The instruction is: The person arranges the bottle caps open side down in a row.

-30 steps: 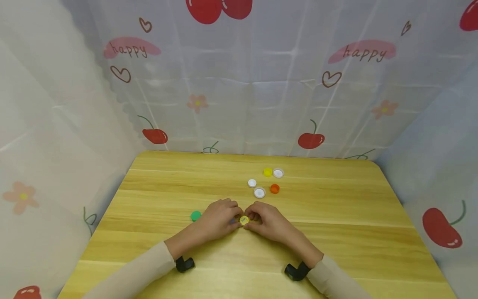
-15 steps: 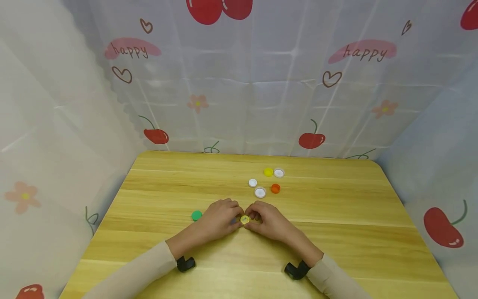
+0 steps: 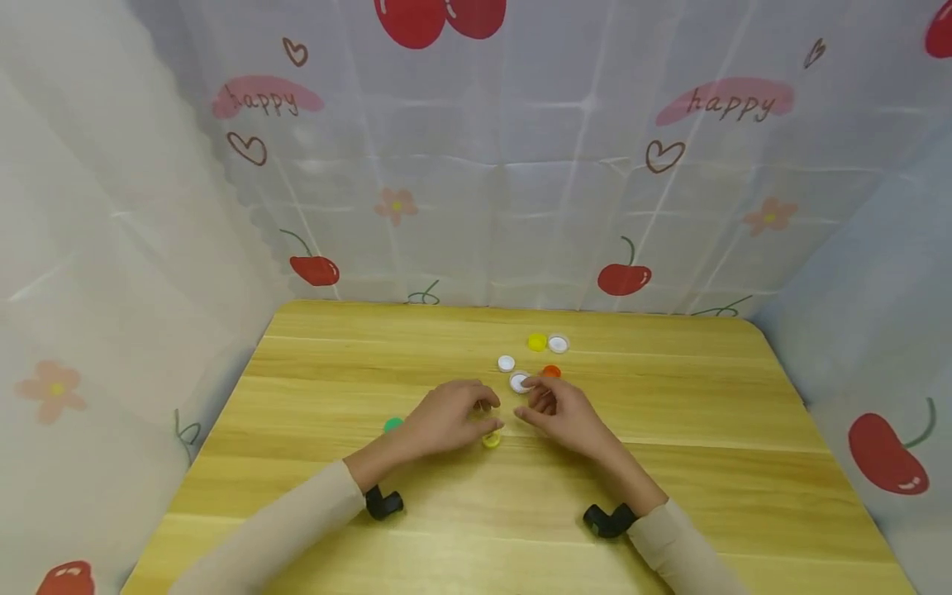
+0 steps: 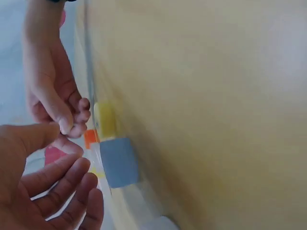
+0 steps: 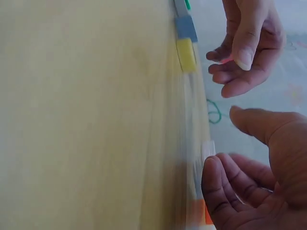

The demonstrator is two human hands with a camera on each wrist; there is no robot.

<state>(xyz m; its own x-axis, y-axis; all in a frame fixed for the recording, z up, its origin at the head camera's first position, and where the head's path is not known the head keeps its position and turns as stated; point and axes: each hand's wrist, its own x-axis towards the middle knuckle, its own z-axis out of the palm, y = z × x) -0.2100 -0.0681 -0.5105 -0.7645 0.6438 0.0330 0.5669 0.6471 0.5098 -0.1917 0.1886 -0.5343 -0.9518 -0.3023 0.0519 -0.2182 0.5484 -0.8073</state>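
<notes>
Yellow cap (image 3: 492,442) on table (image 3: 491,537) | left hand (image 3: 449,417) just left of it, fingers parted, empty | right hand (image 3: 567,419) right of it, likewise | step: seemingly between grips | next grip wants a thumb-and-finger pinch

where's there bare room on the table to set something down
The table is bare right of the right hand, between the green cap and the back edge, and between the sleeves. It's crowded around the left hand and nearest yellow cap, and beyond, among the white caps and orange cap.
</notes>
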